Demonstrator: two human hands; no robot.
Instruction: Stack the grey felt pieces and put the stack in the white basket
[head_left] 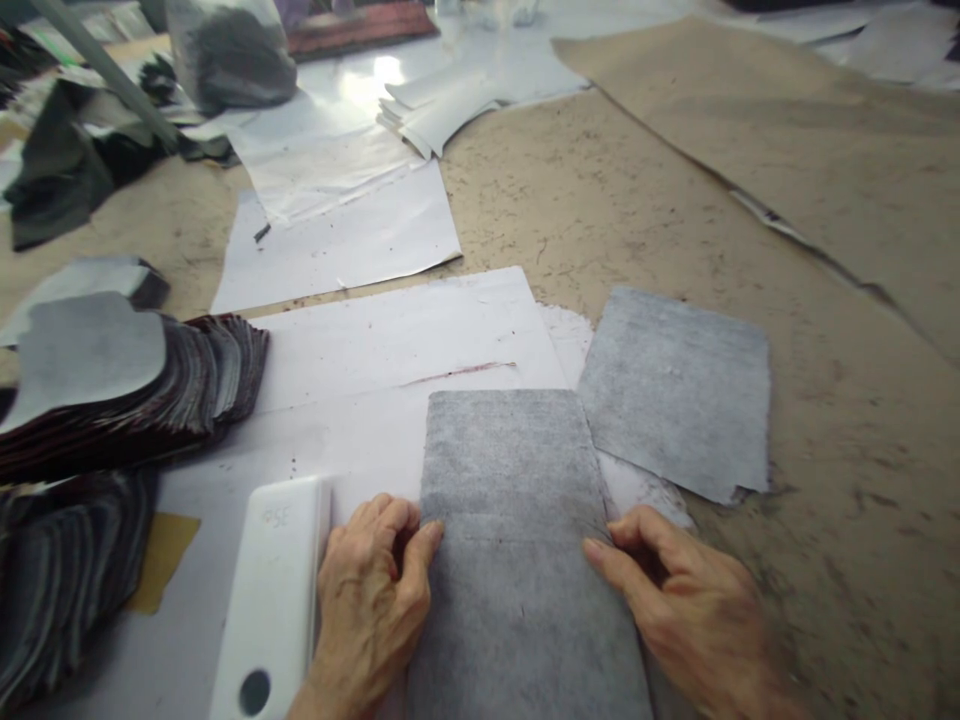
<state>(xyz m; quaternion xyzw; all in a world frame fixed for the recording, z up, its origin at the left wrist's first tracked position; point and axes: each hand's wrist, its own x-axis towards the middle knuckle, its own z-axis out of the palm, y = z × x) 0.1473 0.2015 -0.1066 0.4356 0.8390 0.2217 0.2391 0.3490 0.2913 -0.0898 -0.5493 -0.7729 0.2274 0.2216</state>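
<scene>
A long grey fabric piece lies flat in front of me, its far end resting on white paper. My left hand pinches its left edge between thumb and bent fingers. On the opposite edge, my right hand is closed in a similar pinch, thumb on top of the cloth. A faint crosswise line runs over the fabric between the two hands. Another grey fabric piece, with a ragged notched corner, lies beyond my right hand. Beside my left hand is a white power bank with a small digit display.
Stacks of cut dark fabric pieces stand at the left, a grey template-like piece on top. White paper sheets spread across the brown-covered table. Farther back are a plastic bag and a large brown paper sheet.
</scene>
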